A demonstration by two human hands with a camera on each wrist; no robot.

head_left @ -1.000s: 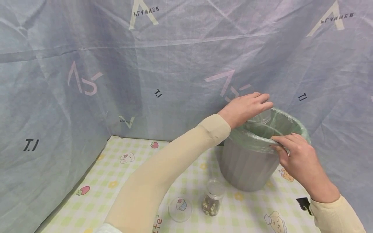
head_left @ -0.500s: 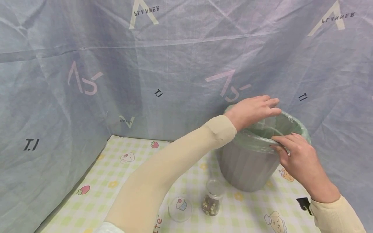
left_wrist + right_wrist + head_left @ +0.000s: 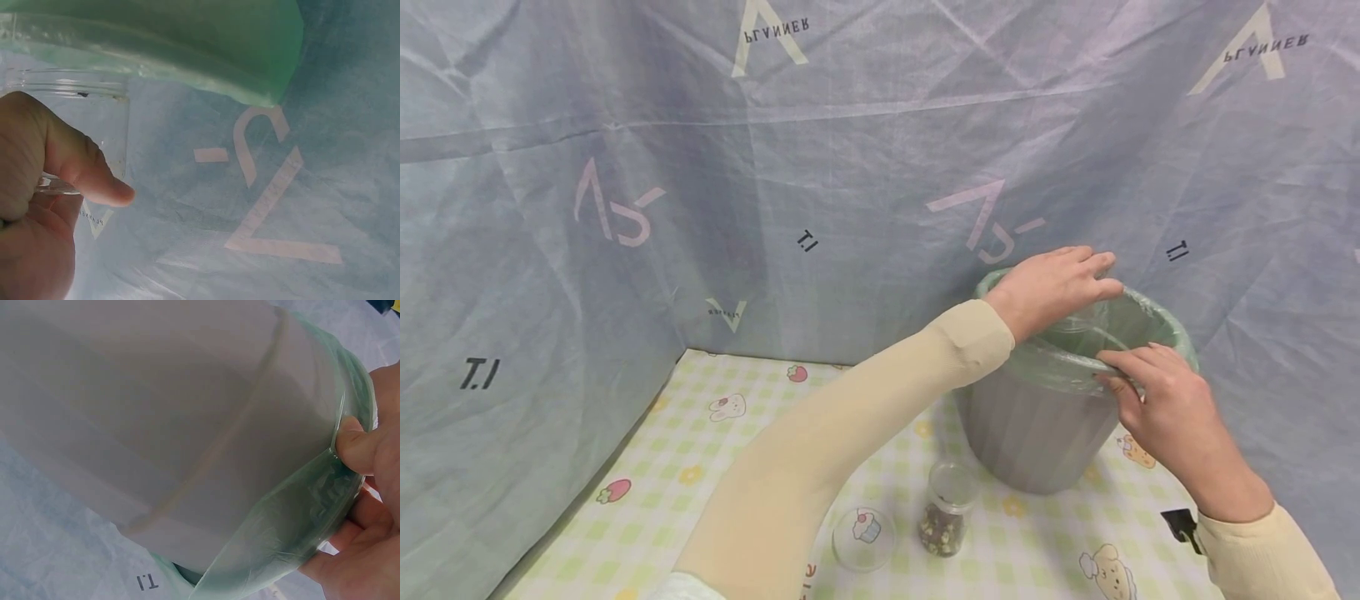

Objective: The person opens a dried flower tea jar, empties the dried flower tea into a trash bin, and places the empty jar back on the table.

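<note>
A grey trash bin (image 3: 1037, 433) stands at the right, its rim wrapped in a green plastic liner (image 3: 1052, 367). Over its opening my left hand (image 3: 1052, 287) grips a clear jar (image 3: 94, 119) by the base end. The jar is upturned, its threaded mouth at the liner's edge in the left wrist view, and a few dark specks cling inside near the mouth. My right hand (image 3: 1172, 408) pinches the bin's near rim through the liner, thumb (image 3: 356, 447) outside and fingers partly hidden. Much of the jar is hidden behind the left hand in the head view.
In front of the bin a second clear jar (image 3: 947, 512) stands on the checked tablecloth (image 3: 700, 450), with dried bits in its lower part. Left of it lies a round clear disc (image 3: 863, 550). A small black item (image 3: 1182, 527) lies by the right sleeve. Grey-blue cloth hangs behind.
My left hand has shifted right and slightly down over the bin, bringing the upturned jar lower into the opening. The right hand stays on the rim.
</note>
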